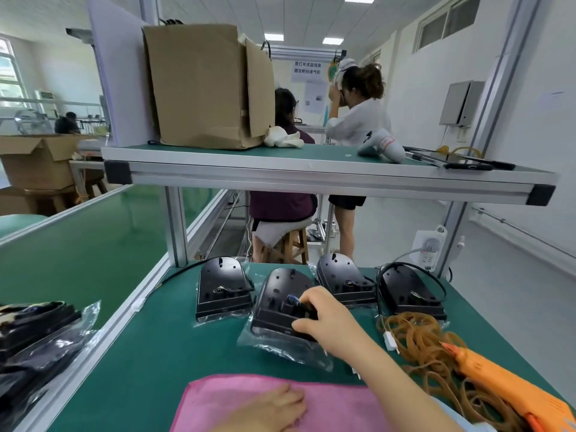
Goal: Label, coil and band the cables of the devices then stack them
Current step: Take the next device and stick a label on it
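Fingers (308,299) of right hand (330,319) gripping near edge of 2nd device (280,294) from left, on worktop (156,353) | left hand (274,406) resting on pink cloth (218,397) | risk: slick bag (280,347) slipping, device dropped

A pink cloth (343,406) is spread at the bench's (162,344) near edge. On the shelf (311,157) above, a cardboard box (205,85) is set leftward (one side flap loose), with a white rag (285,138) bunched beside it.
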The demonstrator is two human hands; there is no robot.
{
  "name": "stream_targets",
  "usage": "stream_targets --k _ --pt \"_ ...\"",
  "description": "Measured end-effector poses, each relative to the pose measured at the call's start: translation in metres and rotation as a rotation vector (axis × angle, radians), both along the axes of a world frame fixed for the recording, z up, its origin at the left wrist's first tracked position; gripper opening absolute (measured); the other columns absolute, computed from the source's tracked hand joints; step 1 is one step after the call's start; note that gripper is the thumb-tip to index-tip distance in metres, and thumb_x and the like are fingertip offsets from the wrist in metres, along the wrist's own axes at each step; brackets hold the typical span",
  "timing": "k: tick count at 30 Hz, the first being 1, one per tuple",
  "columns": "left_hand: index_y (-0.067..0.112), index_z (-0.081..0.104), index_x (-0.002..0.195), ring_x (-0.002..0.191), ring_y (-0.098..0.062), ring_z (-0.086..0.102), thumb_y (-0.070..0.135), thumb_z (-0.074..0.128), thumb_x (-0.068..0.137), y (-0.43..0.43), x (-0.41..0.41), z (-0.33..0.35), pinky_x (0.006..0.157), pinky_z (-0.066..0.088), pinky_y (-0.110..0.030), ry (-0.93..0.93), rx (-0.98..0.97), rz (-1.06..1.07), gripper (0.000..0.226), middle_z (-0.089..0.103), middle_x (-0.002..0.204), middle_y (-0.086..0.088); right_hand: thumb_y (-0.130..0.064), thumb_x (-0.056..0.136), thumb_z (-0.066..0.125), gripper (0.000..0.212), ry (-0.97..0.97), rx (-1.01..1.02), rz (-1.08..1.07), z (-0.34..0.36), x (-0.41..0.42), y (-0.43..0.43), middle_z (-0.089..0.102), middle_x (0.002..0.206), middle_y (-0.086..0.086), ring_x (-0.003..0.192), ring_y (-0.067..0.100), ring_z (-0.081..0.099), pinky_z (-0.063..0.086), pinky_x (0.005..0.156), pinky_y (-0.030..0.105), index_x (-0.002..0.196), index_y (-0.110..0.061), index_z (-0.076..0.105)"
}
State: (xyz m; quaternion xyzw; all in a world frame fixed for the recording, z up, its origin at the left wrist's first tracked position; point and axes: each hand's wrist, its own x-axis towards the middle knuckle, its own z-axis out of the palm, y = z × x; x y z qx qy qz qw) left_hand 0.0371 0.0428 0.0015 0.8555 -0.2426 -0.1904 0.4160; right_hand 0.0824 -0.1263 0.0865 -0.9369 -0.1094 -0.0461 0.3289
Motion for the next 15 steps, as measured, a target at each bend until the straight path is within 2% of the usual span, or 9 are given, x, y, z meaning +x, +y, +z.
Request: stream_targets --k 1,3,5,7,10,11,12,14,15 --pt "-0.004 0.03 0.147 0.145 -0.032 0.017 0.011 0.009 0.106 -0.005 -0.007 0.002 0.113 0.006 -0.025 -0.063 0.045 -0.008 0.049 0.022 0.157 -0.022 -0.032 0.083 0.064 0.022 -0.005 0.009 -0.003 0.0 -0.014 0.0 0.046 0.103 -0.009 0.088 0.015 0.053 0.045 0.079 0.033 0.096 -0.022 0.048" --pt "0.019 0.038 0.149 0.143 -0.013 0.026 0.029 0.036 0.104 0.003 -0.018 0.006 0.102 0.014 -0.012 -0.261 0.113 0.032 0.046 0.032 0.157 0.0 -0.032 0.082 0.064 0.021 -0.031 0.01 -0.001 -0.001 -0.043 0.0 0.045 0.103 -0.013 0.088 0.013 0.053 0.046 0.081 0.033 0.095 -0.023 0.049" --pt "0.032 0.066 0.121 0.117 -0.009 0.055 0.034 0.051 0.095 0.011 -0.03 0.02 0.096 0.034 -0.016 -0.248 0.168 0.08 0.03 0.063 0.126 0.007 -0.032 0.081 0.063 0.022 -0.067 0.005 0.018 -0.004 -0.073 0.0 0.043 0.103 -0.017 0.09 0.009 0.051 0.045 0.083 0.033 0.094 -0.026 0.047" --pt "0.026 0.076 0.098 0.091 -0.013 0.067 0.029 0.067 0.082 0.024 -0.034 0.022 0.09 0.05 -0.026 -0.213 -0.005 0.215 0.018 0.074 0.096 0.003 -0.035 0.078 0.062 0.024 -0.095 0.006 0.05 -0.007 -0.103 0.0 0.041 0.105 -0.022 0.095 0.003 0.047 0.043 0.087 0.029 0.096 -0.029 0.046" --pt "0.016 0.076 0.086 0.069 -0.016 0.067 0.036 0.08 0.073 0.036 -0.036 0.012 0.067 0.057 -0.029 -0.286 -0.066 0.298 0.024 0.073 0.079 -0.007 -0.037 0.079 0.06 0.029 -0.105 -0.017 0.097 -0.02 -0.135 0.0 0.036 0.109 -0.031 0.114 -0.008 0.039 0.037 0.092 0.016 0.103 -0.028 0.047" --pt "0.017 0.077 0.088 0.071 -0.015 0.069 0.04 0.077 0.078 0.034 -0.034 0.013 0.065 0.057 -0.029 -0.216 -0.084 0.359 0.026 0.074 0.083 -0.009 -0.036 0.082 0.061 0.03 -0.1 -0.035 0.108 -0.025 -0.143 0.0 0.034 0.113 -0.033 0.123 -0.014 0.029 0.029 0.094 0.006 0.107 -0.028 0.047" --pt "0.021 0.077 0.103 0.09 -0.011 0.07 0.038 0.068 0.088 0.033 -0.03 0.011 0.078 0.057 -0.027 -0.229 -0.079 0.367 0.024 0.074 0.103 -0.01 -0.036 0.084 0.06 0.032 -0.095 -0.062 0.119 -0.03 -0.148 0.0 0.032 0.119 -0.032 0.127 -0.017 0.018 0.02 0.093 -0.002 0.112 -0.027 0.047" --pt "0.019 0.049 0.141 0.135 -0.007 0.04 0.022 0.044 0.101 0.033 -0.022 0.012 0.117 0.029 -0.029 -0.15 -0.093 0.382 0.04 0.047 0.147 -0.005 -0.034 0.087 0.059 0.036 -0.072 -0.117 0.142 -0.039 -0.157 0.001 0.032 0.129 -0.026 0.134 -0.016 0.008 0.008 0.097 -0.005 0.119 -0.025 0.046" --pt "0.012 0.046 0.143 0.138 -0.007 0.034 0.015 0.038 0.1 0.036 -0.02 0.014 0.12 0.021 -0.032 -0.215 -0.084 0.412 0.044 0.043 0.149 -0.004 -0.034 0.087 0.058 0.038 -0.054 -0.136 0.147 -0.042 -0.16 0.003 0.032 0.132 -0.024 0.136 -0.014 0.006 0.006 0.101 -0.003 0.121 -0.024 0.046"
